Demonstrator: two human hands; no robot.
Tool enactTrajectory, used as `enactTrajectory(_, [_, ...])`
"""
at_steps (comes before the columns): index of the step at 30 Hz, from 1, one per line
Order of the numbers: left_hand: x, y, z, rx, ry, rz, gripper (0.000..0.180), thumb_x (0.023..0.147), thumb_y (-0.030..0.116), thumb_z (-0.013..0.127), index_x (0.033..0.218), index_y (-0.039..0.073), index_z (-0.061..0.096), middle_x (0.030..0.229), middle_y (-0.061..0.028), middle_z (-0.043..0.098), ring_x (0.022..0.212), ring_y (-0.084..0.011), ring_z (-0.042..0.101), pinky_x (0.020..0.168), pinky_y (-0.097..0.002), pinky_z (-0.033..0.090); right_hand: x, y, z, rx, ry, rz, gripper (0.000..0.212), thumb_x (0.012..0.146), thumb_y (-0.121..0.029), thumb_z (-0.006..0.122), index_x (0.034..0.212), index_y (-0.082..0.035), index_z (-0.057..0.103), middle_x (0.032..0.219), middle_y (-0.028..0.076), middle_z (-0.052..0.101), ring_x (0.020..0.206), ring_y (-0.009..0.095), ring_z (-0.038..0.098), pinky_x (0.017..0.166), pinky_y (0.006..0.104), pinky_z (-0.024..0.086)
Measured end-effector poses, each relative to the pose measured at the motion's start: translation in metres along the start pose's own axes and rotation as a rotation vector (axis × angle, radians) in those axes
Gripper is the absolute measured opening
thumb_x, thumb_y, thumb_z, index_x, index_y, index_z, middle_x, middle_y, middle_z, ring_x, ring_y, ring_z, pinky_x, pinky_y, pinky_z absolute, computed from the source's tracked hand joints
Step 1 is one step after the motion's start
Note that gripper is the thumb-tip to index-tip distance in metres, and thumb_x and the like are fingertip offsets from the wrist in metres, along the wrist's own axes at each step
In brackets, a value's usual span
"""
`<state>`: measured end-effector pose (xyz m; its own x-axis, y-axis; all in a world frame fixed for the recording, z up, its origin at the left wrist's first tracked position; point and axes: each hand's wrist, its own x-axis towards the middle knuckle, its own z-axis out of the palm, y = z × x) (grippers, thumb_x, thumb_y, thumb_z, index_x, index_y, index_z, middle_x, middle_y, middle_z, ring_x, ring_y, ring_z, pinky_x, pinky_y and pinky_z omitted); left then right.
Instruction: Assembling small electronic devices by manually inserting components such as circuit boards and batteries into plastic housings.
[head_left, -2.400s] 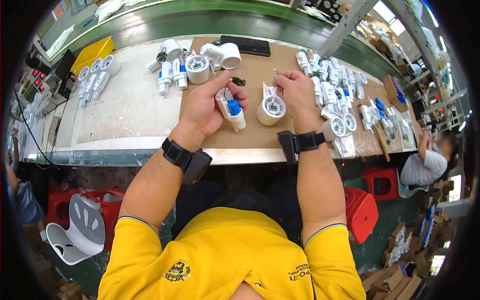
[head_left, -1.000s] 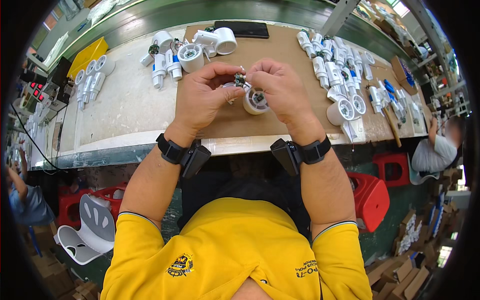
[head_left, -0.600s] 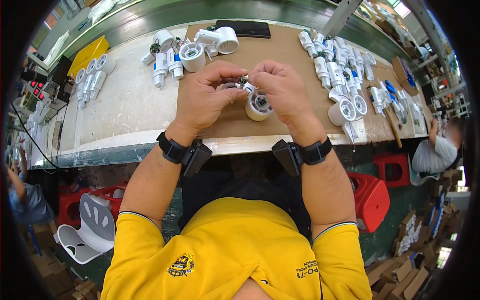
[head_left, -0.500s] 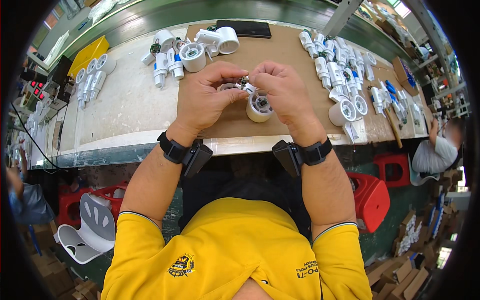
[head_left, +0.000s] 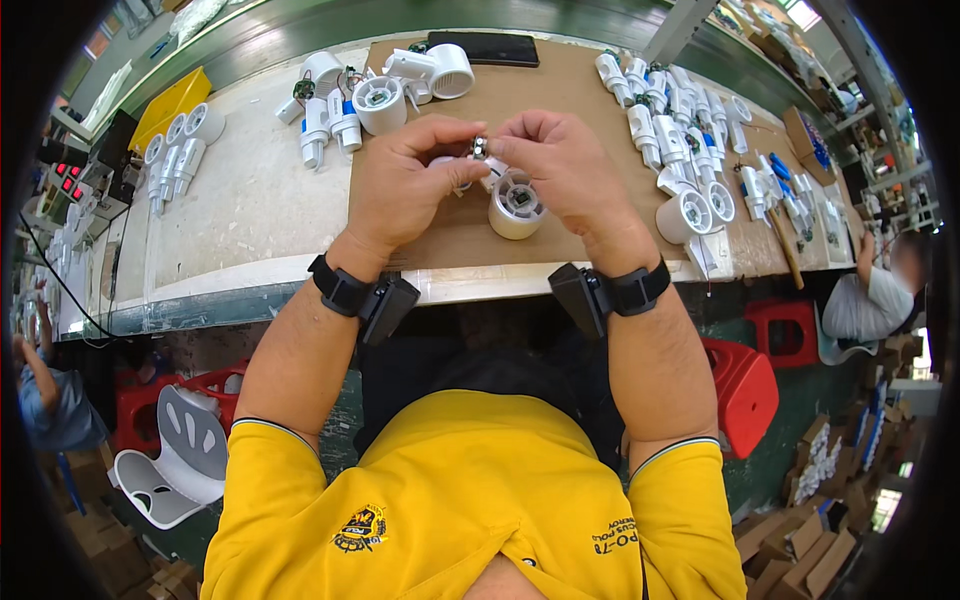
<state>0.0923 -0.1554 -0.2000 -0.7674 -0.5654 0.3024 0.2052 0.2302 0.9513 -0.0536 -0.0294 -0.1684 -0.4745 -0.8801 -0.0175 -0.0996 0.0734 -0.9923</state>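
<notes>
Between my two hands is a small shiny metallic part (head_left: 480, 148), possibly with a dark circuit piece on it; it is too small to make out fully. My left hand (head_left: 415, 190) pinches it from the left with thumb and forefinger. From the other side my right hand (head_left: 560, 165) is closed, its thumb and fingertips meeting at the same part. Just below the fingers a round white plastic housing (head_left: 517, 222) stands on the brown board, its open hub and spokes facing up. A white piece partly shows behind the left thumb, mostly hidden.
White fan-like assemblies (head_left: 380, 105) with wires lie left of the board, others (head_left: 184, 160) farther left near a yellow bin (head_left: 172, 108). Many white bodies (head_left: 668, 125) crowd the right, beside a wooden-handled tool (head_left: 786, 250). A dark flat slab (head_left: 484, 48) lies at the back.
The small part has turned between my fingertips and shows a shinier side. Both hands have shifted slightly up and to the left in view. The white housing stays standing below them.
</notes>
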Motion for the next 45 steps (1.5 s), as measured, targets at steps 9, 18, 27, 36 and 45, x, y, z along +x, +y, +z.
enactTrajectory(9, [0.015, -0.011, -0.013, -0.314, 0.02, -0.088, 0.036, 0.086, 0.003, 0.076, 0.12, -0.002, 0.067, 0.102, -0.0085, 0.072, 0.092, -0.0143, 0.069, 0.081, -0.0247, 0.055, -0.022, 0.011, -0.035, -0.204, 0.238, -0.135, 0.013, 0.09, -0.008, 0.068, 0.1, 0.001, 0.07, 0.089, 0.002, 0.068, 0.085, 0.01, 0.061, 0.079, 0.0234, 0.049])
enactTrajectory(18, [0.022, -0.008, -0.016, -0.265, -0.006, -0.107, 0.035, 0.087, 0.008, 0.076, 0.119, -0.004, 0.067, 0.101, -0.0084, 0.072, 0.092, -0.014, 0.069, 0.082, -0.0242, 0.054, -0.01, -0.005, -0.004, -0.745, -0.022, -0.574, 0.02, 0.083, -0.002, 0.067, 0.101, -0.005, 0.074, 0.092, 0.008, 0.072, 0.09, 0.027, 0.063, 0.083, 0.0368, 0.051])
enactTrajectory(27, [0.035, -0.006, -0.029, -0.26, -0.076, -0.22, 0.033, 0.088, 0.011, 0.076, 0.116, -0.005, 0.068, 0.095, -0.0092, 0.073, 0.085, -0.0146, 0.069, 0.078, -0.0258, 0.056, 0.016, -0.019, -0.009, -1.042, -0.353, -0.551, 0.022, 0.084, -0.001, 0.066, 0.103, -0.005, 0.074, 0.095, 0.01, 0.073, 0.087, 0.027, 0.065, 0.081, 0.0366, 0.052])
enactTrajectory(36, [0.038, -0.015, -0.033, -0.533, -0.027, -0.421, 0.029, 0.088, 0.009, 0.076, 0.112, -0.005, 0.068, 0.096, -0.0123, 0.072, 0.083, -0.0188, 0.07, 0.073, -0.0293, 0.057, 0.013, -0.016, -0.013, -0.33, -0.17, 0.007, 0.014, 0.087, 0.0, 0.069, 0.1, 0.001, 0.073, 0.089, 0.004, 0.072, 0.081, 0.012, 0.067, 0.074, 0.0242, 0.053])
enactTrajectory(45, [0.028, -0.013, -0.04, -0.625, -0.15, -0.462, 0.03, 0.087, 0.004, 0.074, 0.115, -0.005, 0.066, 0.099, -0.014, 0.073, 0.08, -0.0206, 0.069, 0.076, -0.0327, 0.058, 0.008, -0.003, -0.007, -0.006, -0.098, 0.017, 0.016, 0.085, 0.003, 0.071, 0.101, 0.001, 0.071, 0.092, 0.004, 0.07, 0.084, 0.011, 0.065, 0.077, 0.023, 0.053])
